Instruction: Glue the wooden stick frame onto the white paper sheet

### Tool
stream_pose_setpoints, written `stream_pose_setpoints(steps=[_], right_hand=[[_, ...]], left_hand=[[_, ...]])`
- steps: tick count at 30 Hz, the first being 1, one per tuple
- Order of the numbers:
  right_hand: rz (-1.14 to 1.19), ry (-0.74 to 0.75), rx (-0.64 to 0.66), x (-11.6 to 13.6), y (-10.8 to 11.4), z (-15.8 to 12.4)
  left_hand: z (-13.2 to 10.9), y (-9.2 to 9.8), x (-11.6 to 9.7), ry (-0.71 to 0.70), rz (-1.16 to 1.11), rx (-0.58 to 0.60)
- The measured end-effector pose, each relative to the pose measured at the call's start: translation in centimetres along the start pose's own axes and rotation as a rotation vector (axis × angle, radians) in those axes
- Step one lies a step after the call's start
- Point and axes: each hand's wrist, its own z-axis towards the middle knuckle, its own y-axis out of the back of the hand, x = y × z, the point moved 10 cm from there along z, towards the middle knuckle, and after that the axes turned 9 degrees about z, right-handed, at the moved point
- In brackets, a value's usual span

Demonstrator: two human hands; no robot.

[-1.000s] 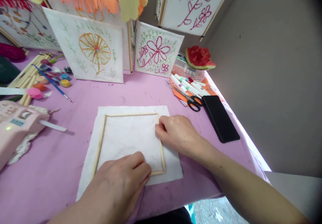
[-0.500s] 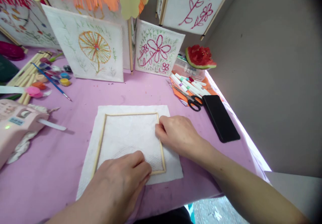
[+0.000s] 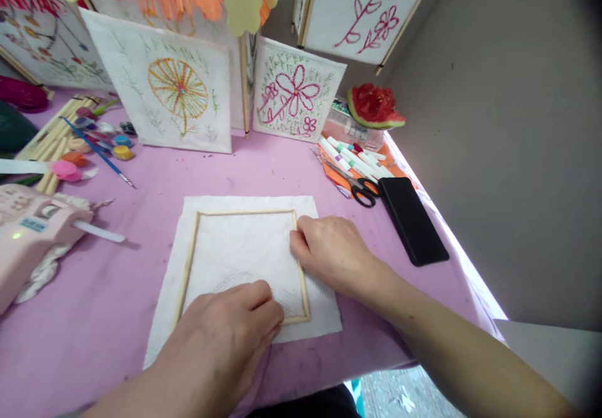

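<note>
A square frame of thin wooden sticks [image 3: 244,212] lies flat on a white textured cloth [image 3: 244,242] in front of me. Its near side is partly hidden by my left hand [image 3: 235,324], whose fingers are closed over that stick. On the right side, my right hand [image 3: 332,249] has its thumb and curled fingers pinched at the upright stick, near the upper right corner. White cloth sticks out past the wood on the sides that show. Both forearms rest low over the table.
A pink glue gun [image 3: 32,230] with its light on lies left, near a blue paintbrush [image 3: 96,150] and small paint pots [image 3: 123,153]. At right are scissors [image 3: 362,191], markers [image 3: 357,161] and a black phone [image 3: 414,220]. Decorated white panels [image 3: 188,130] stand behind.
Almost nothing differs. Both hands stay at the same places on the stick frame, and the view has shifted very slightly.
</note>
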Motion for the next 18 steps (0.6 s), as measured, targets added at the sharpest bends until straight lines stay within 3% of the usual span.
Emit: stream_pose_setpoints(steps=[5,8,10,14,18], right_hand=[[-0.006,0.004,0.004,0.0,-0.1,-0.1],[-0.002,0.005,-0.007,-0.1,0.0,-0.1],[0.001,0.003,-0.009,-0.2,0.1,-0.2],[0.008,-0.01,-0.008,-0.5,0.0,-0.2],[0.004,-0.02,-0.011,-0.5,0.0,-0.2]], left_hand=[[0.3,-0.6,-0.3,0.001,-0.001,0.128],[0.5,0.1,0.1,0.044,-0.007,0.188],[1.0,1.9,1.0,0.08,0.012,0.134],[2.9,6.3,3.2,0.146,0.164,-0.084],[5.3,7.6,5.0,0.219,0.298,-0.106]])
